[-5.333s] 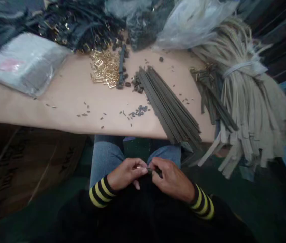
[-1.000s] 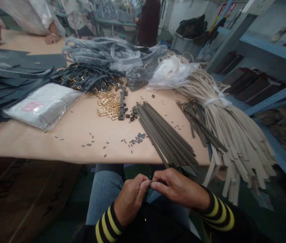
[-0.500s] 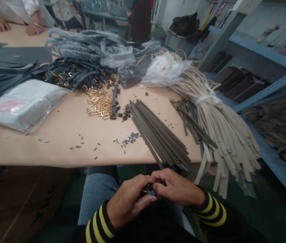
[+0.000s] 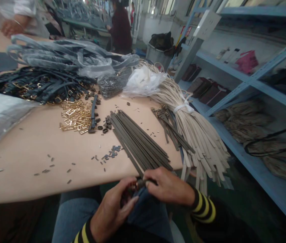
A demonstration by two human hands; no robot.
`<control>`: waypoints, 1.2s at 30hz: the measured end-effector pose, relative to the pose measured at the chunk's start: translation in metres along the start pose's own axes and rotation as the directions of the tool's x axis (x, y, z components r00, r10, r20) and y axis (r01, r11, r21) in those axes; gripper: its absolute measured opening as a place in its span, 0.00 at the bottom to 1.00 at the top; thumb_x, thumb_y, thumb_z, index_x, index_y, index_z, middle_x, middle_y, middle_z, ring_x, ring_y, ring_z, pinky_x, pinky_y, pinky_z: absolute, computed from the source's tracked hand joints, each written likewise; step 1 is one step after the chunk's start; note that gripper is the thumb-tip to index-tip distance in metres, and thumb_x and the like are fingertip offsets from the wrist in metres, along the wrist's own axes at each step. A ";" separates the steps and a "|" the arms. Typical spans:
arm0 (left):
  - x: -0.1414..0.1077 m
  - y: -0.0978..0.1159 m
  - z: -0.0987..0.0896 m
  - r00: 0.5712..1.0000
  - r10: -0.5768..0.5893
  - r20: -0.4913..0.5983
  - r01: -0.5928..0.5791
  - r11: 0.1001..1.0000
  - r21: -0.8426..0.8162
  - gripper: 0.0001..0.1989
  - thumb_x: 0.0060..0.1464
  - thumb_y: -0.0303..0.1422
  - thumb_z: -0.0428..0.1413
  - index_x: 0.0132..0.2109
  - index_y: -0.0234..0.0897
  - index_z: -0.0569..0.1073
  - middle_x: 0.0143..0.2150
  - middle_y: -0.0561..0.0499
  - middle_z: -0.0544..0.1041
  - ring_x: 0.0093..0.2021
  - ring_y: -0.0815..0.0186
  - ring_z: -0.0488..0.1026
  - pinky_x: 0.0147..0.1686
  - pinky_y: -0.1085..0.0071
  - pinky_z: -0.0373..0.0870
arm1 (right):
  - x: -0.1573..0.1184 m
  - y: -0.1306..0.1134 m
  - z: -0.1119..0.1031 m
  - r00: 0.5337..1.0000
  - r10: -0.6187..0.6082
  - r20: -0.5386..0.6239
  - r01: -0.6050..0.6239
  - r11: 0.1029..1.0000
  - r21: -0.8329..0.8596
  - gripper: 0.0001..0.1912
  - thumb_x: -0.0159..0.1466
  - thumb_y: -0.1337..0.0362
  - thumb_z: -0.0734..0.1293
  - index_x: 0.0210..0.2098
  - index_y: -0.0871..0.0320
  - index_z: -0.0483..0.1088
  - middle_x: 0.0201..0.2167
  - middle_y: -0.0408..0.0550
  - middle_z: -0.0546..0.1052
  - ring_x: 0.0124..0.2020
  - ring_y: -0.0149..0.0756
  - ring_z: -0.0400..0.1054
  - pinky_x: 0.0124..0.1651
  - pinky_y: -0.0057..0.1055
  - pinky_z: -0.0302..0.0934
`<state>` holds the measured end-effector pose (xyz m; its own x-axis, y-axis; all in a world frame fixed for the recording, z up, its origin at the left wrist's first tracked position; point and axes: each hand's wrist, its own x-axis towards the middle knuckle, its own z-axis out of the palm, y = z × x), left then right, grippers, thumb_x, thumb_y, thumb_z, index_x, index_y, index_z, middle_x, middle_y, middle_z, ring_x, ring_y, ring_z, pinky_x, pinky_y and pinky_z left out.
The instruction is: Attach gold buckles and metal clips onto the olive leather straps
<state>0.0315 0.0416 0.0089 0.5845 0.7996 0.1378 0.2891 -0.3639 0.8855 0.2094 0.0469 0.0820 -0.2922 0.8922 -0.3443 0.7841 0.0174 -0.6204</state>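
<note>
Over my lap, just off the table's front edge, my left hand (image 4: 115, 207) is curled round a small item with a gold buckle (image 4: 133, 185). My right hand (image 4: 167, 185) pinches a dark strap end (image 4: 141, 183) that runs from that buckle. Just beyond the hands lies a bundle of olive-brown straps (image 4: 140, 141) on the table. Left of it are small dark metal clips (image 4: 112, 152), dark loops (image 4: 105, 125) and a heap of gold buckles (image 4: 76, 116). Fingers hide part of the held piece.
Beige straps (image 4: 196, 131) hang over the table's right side. Dark buckled straps (image 4: 44, 84), plastic-wrapped straps (image 4: 57, 52) and a white bag (image 4: 144, 81) lie farther back. Blue shelving (image 4: 249, 81) stands right. A person's hand (image 4: 15, 25) rests at the far left.
The view has turned to the right. My hands have moved slightly apart, and a dark strap end now shows between them beside the gold buckle.
</note>
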 end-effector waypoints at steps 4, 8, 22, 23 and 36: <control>-0.011 -0.007 0.012 0.994 -0.100 -0.040 0.099 0.995 -0.029 0.21 0.52 0.30 0.47 0.53 0.39 0.53 0.41 0.46 0.72 0.28 0.72 0.71 0.24 0.78 0.70 | 0.035 0.028 -0.075 0.946 0.033 -0.323 -0.091 0.982 -0.167 0.09 0.53 0.71 0.57 0.20 0.63 0.66 0.16 0.41 0.64 0.19 0.27 0.57 0.23 0.24 0.50; -0.040 -0.014 0.019 0.985 -0.061 0.162 0.049 0.996 0.076 0.13 0.51 0.32 0.49 0.46 0.39 0.64 0.36 0.49 0.75 0.33 0.68 0.73 0.34 0.74 0.71 | 0.062 0.054 -0.135 0.823 0.018 -0.568 -0.234 0.921 -0.310 0.09 0.54 0.68 0.59 0.31 0.65 0.68 0.26 0.50 0.71 0.29 0.35 0.64 0.34 0.31 0.57; -0.082 -0.006 0.006 0.889 -0.105 0.445 0.129 0.991 -0.025 0.11 0.50 0.36 0.50 0.39 0.35 0.66 0.38 0.47 0.71 0.40 0.65 0.68 0.42 0.69 0.65 | -0.129 0.038 0.141 0.976 0.067 0.205 -0.140 0.922 0.361 0.26 0.60 0.55 0.56 0.54 0.62 0.54 0.53 0.56 0.61 0.54 0.39 0.55 0.55 0.36 0.50; -0.082 -0.003 0.006 0.892 -0.094 0.442 0.121 0.992 -0.032 0.10 0.50 0.36 0.50 0.38 0.35 0.66 0.37 0.47 0.70 0.39 0.65 0.68 0.40 0.69 0.66 | -0.131 0.039 0.145 0.978 0.088 0.191 -0.153 0.921 0.359 0.26 0.60 0.55 0.57 0.54 0.62 0.55 0.51 0.56 0.64 0.51 0.39 0.58 0.53 0.36 0.53; -0.089 -0.011 0.013 0.926 -0.184 0.331 0.179 0.983 0.045 0.11 0.52 0.37 0.48 0.40 0.36 0.65 0.37 0.49 0.70 0.39 0.65 0.68 0.40 0.69 0.65 | -0.144 0.074 0.110 0.913 0.266 0.310 -0.362 0.878 0.313 0.17 0.61 0.55 0.56 0.28 0.62 0.67 0.23 0.45 0.69 0.26 0.31 0.64 0.32 0.30 0.60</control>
<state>-0.0136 -0.0315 -0.0190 0.7388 0.6488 -0.1821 0.4227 -0.2358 0.8751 0.2491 -0.1301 0.0076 -0.2282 0.6794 -0.6973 0.6229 -0.4485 -0.6409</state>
